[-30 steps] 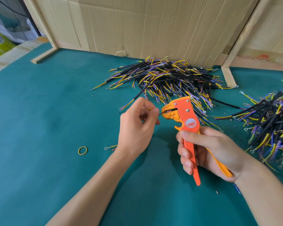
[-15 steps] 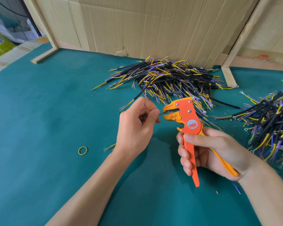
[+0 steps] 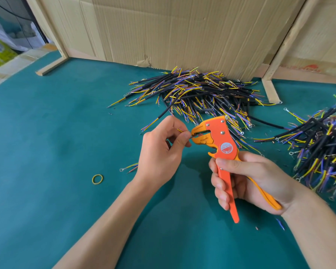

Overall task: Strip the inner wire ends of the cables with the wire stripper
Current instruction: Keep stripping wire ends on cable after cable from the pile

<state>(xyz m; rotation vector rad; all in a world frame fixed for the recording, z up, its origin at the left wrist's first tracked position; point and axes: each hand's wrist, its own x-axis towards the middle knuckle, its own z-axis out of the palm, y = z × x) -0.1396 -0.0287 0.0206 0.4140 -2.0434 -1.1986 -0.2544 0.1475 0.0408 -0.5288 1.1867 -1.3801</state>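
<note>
Left hand pinches wire at stripper mouth; right hand grip wraps handles. Seat wire fully, then squeeze.

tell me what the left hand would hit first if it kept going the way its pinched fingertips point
Most likely the wire stripper: the left hand pinches a wire whose end already sits between the tool's jaws, just to its right. Depth looks matched, though one view cannot confirm it.
</note>
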